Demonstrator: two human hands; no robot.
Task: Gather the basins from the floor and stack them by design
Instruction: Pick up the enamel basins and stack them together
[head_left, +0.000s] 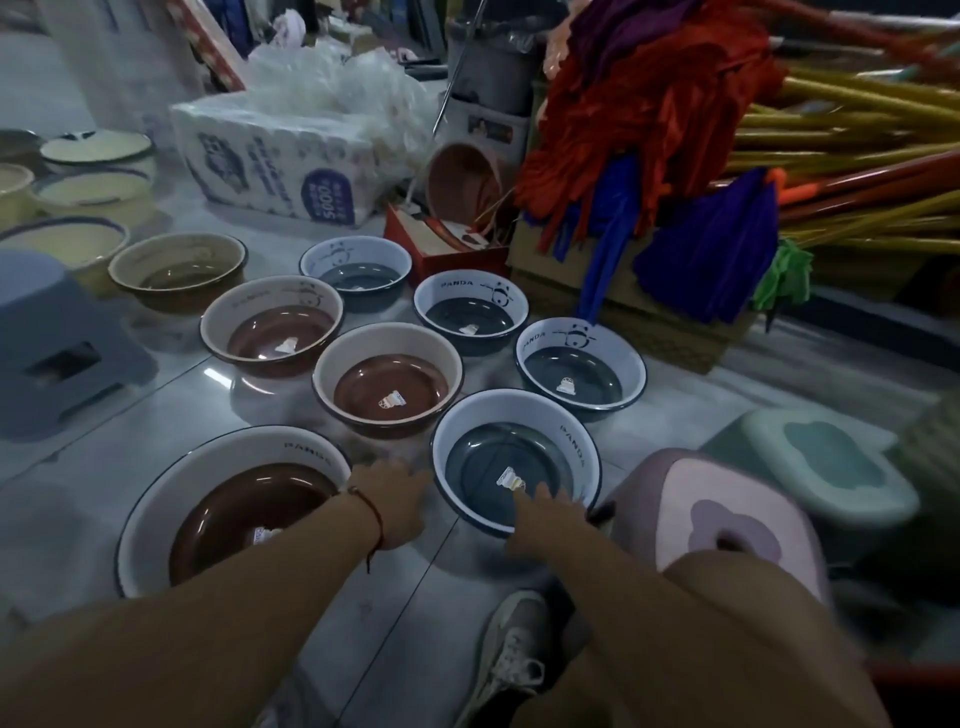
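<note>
Head view shows a glossy tiled floor (171, 395) crowded with basins, with only narrow strips of bare tile between their rims. At far left a blue plastic stool (57, 332) stands close to the cream basins (93, 192). Nearest on the left sits the large brown-bottomed basin (228, 509), round, with pale wall and dark rim, the word PANDA printed on it. The left hand (397, 501) reaches over the tile gap between this basin and the blue-bottomed basin (514, 462), fingers spread and holding nothing; a red string is around the wrist. The right hand (550, 512) lies over the near rim of the blue-bottomed basin, but blur hides whether the fingers pinch it. Behind are two more brown-bottomed and three more blue-bottomed panda basins, all single, not stacked. At right a pink stool (727, 514) almost touches the blue-bottomed basin, and a green stool (831, 462) stands behind it.
</note>
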